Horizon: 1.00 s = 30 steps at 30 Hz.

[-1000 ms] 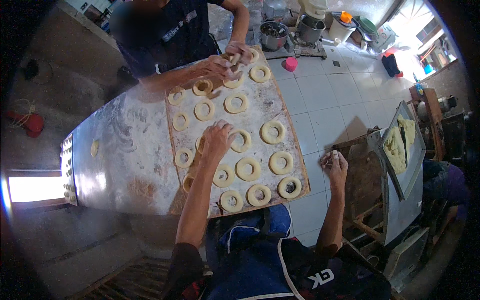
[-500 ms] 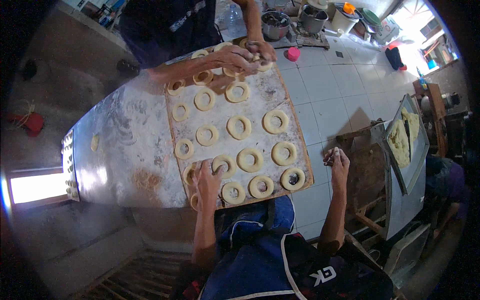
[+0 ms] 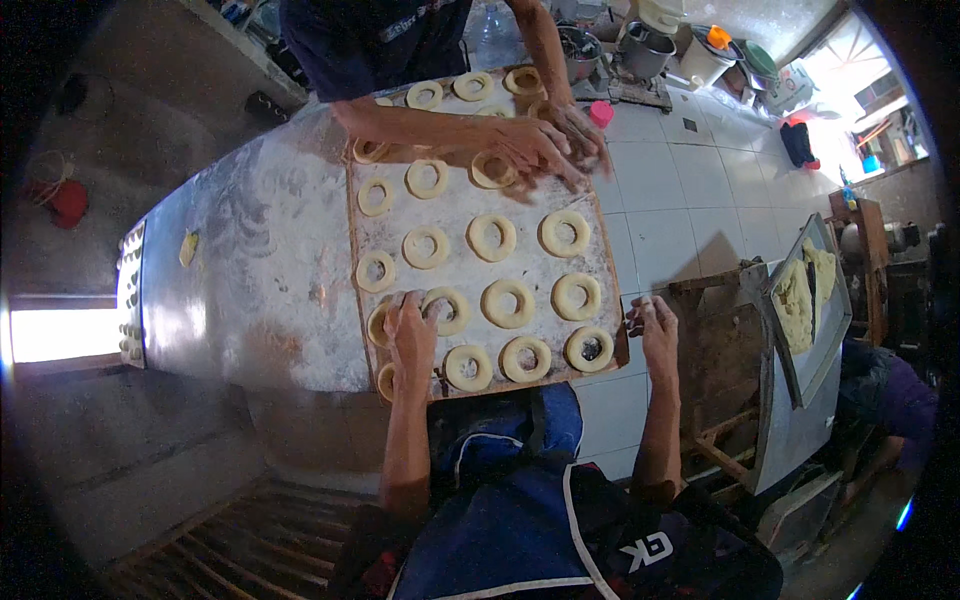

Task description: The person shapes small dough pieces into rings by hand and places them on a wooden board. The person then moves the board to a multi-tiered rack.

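Left hand (image 3: 410, 335) at floured board's (image 3: 460, 210) seven o'clock, right hand (image 3: 653, 325) at four—both fingers' grips unclear—soft dough rings (image 3: 460, 313) needed light touch.

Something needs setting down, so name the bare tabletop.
Free: the flour-dusted grey metal tabletop between the rectangular wooden board and small yellow scrap. Crowded: the board, bearing round pale dough rings; the left hand is at its near left, a co-worker's hands over its far right.

L head cam, wide fisheye, looks down @ hands (image 3: 409, 332).
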Each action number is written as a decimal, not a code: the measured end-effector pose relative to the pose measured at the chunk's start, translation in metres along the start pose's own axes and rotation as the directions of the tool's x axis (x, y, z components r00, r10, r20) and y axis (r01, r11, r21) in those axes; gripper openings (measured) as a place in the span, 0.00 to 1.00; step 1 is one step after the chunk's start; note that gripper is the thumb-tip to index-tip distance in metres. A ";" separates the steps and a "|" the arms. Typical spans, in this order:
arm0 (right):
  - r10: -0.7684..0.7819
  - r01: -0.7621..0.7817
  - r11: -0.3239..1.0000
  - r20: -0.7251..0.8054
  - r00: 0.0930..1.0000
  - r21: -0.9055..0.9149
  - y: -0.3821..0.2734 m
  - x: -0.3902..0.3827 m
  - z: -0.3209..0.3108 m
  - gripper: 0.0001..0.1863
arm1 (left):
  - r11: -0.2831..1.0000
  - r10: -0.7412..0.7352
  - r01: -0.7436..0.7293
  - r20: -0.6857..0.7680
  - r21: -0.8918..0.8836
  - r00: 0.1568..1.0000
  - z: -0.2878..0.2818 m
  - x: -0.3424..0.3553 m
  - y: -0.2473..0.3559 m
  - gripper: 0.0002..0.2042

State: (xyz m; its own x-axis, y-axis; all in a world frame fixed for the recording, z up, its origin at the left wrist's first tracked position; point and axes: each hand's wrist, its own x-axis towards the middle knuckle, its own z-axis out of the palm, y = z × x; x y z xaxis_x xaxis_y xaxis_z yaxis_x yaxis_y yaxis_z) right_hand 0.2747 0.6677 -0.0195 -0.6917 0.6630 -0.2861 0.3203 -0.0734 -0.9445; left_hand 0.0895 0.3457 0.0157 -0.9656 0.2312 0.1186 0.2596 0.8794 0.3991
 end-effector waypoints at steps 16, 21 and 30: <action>-0.119 0.107 0.802 0.019 0.993 -0.588 -0.011 0.006 0.039 0.13 | 0.808 -0.500 0.523 0.155 -0.272 0.852 -0.050 -0.095 -0.086 0.21; -0.026 0.048 0.983 0.124 0.992 -0.175 -0.035 0.009 0.035 0.17 | 0.564 -0.664 0.774 0.398 -0.289 0.633 -0.074 -0.069 -0.088 0.29; 0.231 -0.249 0.896 0.093 0.969 0.368 -0.031 -0.004 0.058 0.25 | -0.048 -0.687 0.507 0.397 -0.861 0.609 -0.003 -0.060 -0.141 0.36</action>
State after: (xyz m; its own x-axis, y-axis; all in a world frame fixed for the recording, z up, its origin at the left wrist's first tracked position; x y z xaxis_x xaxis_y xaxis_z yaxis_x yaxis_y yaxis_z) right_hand 0.2299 0.6240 0.0015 -0.6562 0.5561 -0.5101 0.2212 -0.5046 -0.8346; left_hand 0.1105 0.2065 -0.0447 -0.7709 -0.2980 -0.5629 -0.4918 -0.2831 0.8234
